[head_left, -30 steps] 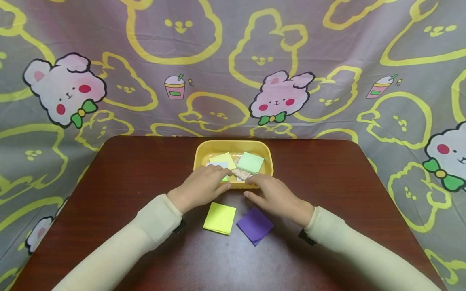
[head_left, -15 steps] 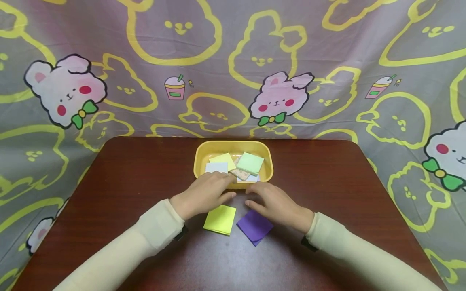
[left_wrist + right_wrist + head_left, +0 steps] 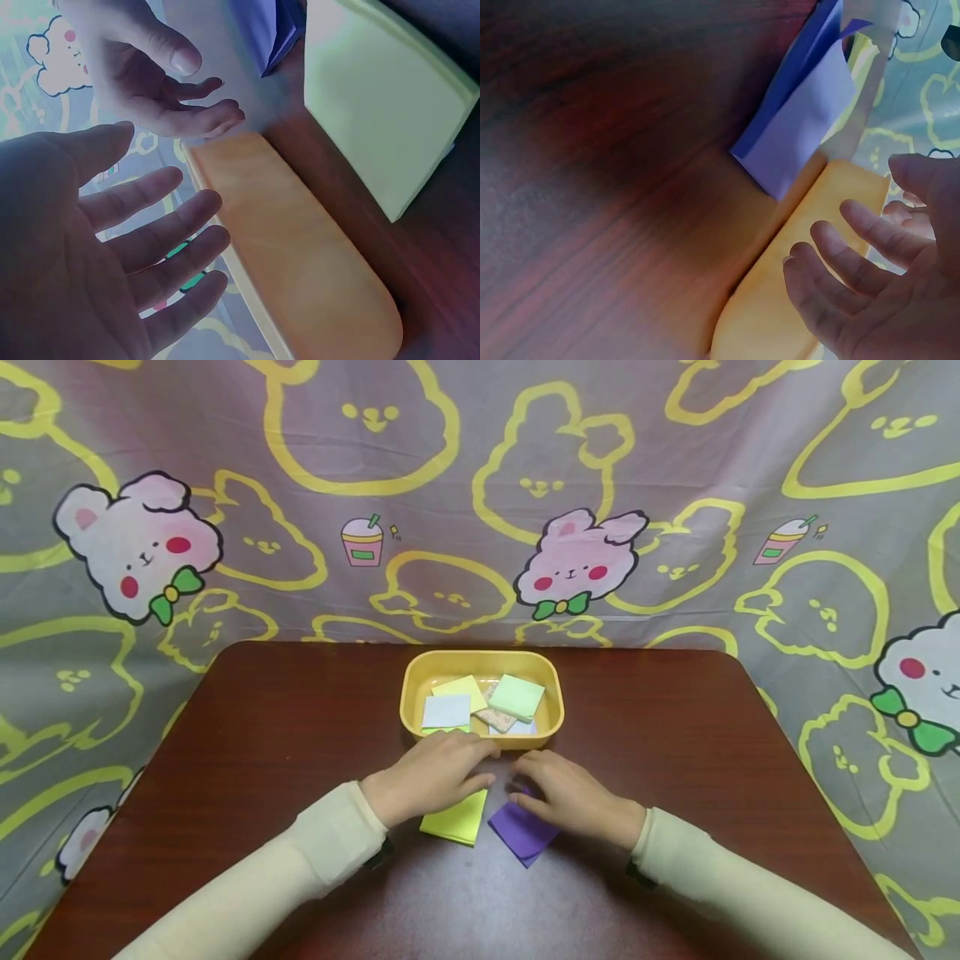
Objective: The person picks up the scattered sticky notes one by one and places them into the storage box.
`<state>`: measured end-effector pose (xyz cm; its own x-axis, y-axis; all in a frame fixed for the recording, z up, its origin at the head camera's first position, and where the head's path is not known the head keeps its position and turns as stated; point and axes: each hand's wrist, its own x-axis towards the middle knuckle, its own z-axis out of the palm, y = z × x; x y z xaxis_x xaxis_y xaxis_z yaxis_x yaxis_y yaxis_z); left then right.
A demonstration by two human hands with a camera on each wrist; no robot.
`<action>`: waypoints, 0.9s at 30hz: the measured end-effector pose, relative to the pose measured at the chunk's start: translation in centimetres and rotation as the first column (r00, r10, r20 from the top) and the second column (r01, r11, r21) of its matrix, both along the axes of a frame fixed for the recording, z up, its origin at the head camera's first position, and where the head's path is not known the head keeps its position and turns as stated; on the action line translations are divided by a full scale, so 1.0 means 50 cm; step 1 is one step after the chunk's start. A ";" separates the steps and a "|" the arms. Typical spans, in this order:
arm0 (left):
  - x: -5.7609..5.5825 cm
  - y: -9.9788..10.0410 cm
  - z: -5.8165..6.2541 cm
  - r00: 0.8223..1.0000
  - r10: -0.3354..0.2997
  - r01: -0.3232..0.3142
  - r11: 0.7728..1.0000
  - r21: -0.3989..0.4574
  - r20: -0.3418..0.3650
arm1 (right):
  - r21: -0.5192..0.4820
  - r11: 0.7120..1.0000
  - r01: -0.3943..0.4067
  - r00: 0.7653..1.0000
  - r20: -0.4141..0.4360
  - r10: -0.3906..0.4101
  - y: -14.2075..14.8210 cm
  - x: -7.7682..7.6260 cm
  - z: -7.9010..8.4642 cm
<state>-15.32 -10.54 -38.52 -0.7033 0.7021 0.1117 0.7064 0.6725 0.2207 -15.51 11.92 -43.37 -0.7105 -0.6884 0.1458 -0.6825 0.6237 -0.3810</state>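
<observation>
My left hand (image 3: 433, 774) hovers over the far part of a yellow sticky note pad (image 3: 453, 823), fingers loosely spread and holding nothing. To its right, my right hand (image 3: 573, 793) is above the far corner of a purple sticky note pad (image 3: 522, 835), its fingers lightly bent and free. In the left wrist view the fingers (image 3: 172, 240) appear apart, with the yellow pad (image 3: 382, 105) off to the side. The right wrist view shows relaxed fingers (image 3: 832, 289) and the purple pad (image 3: 802, 120), whose top sheets lift a little.
Just beyond the hands stands a yellow plastic tray (image 3: 557, 693). Inside lie a white pad (image 3: 447, 711), a pale yellow pad (image 3: 459, 690), a light green pad (image 3: 517, 697) and a patterned pad (image 3: 495, 720). A printed cloth (image 3: 450, 485) hangs behind the brown table (image 3: 315, 718).
Both hands have drawn back from the tray's near rim toward me, now covering parts of the yellow and purple pads. The tray and the pads stay in place.
</observation>
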 end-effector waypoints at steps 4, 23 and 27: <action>0.004 0.004 -0.009 1.000 -0.010 0.010 1.000 0.001 0.003 | 0.026 1.000 -0.011 1.000 -0.002 0.011 0.002 0.004 -0.007; 0.011 0.010 -0.051 0.995 0.012 -0.006 0.998 -0.066 0.096 | 0.161 0.979 -0.128 0.990 0.077 0.117 0.013 0.017 -0.018; 0.011 0.009 -0.057 0.994 0.022 -0.014 0.997 -0.074 0.108 | 0.168 0.975 -0.145 0.988 0.077 0.134 0.014 0.017 -0.018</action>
